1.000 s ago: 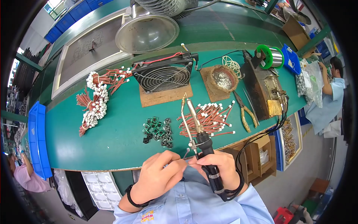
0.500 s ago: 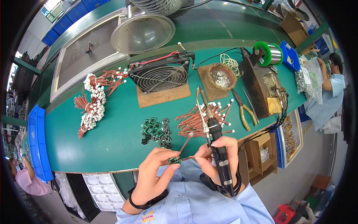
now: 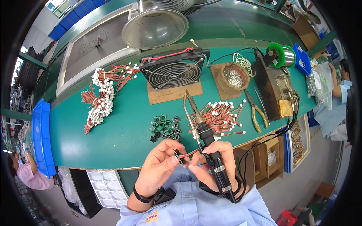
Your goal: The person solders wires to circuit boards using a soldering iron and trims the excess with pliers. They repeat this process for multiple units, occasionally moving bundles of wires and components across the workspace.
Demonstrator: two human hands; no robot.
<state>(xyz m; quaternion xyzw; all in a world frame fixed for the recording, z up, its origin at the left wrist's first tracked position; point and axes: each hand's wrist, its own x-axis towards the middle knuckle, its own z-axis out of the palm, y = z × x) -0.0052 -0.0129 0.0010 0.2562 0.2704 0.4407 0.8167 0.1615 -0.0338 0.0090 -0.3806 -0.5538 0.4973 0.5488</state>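
Note:
My left hand [image 3: 156,164] pinches a small green circuit board [image 3: 177,153] above the bench's near edge. A red-and-dark wire lead [image 3: 189,153] runs from the board toward my right hand [image 3: 218,156]. That hand grips a black-handled soldering iron [image 3: 206,135] with a thin metal tube clamped along it, its tip pointing away over the bench. My right thumb and fingertip also close near the board, around thin wire ends that are hard to make out. Just beyond lie a cluster of small green boards [image 3: 162,124] and a pile of wire leads with white connectors [image 3: 222,117].
A fan [image 3: 173,73] stands on a wooden board at the back. Right of it are a round pot of solder bits [image 3: 233,77], pliers [image 3: 257,113], a dark metal box [image 3: 270,88] and a green solder spool [image 3: 283,55]. Bundled leads [image 3: 101,100] and a blue tray [image 3: 42,137] lie left.
The whole view has shifted, so bench items sit farther right. The board has turned more edge-on, my hands have come closer together, and the iron leans more to the left.

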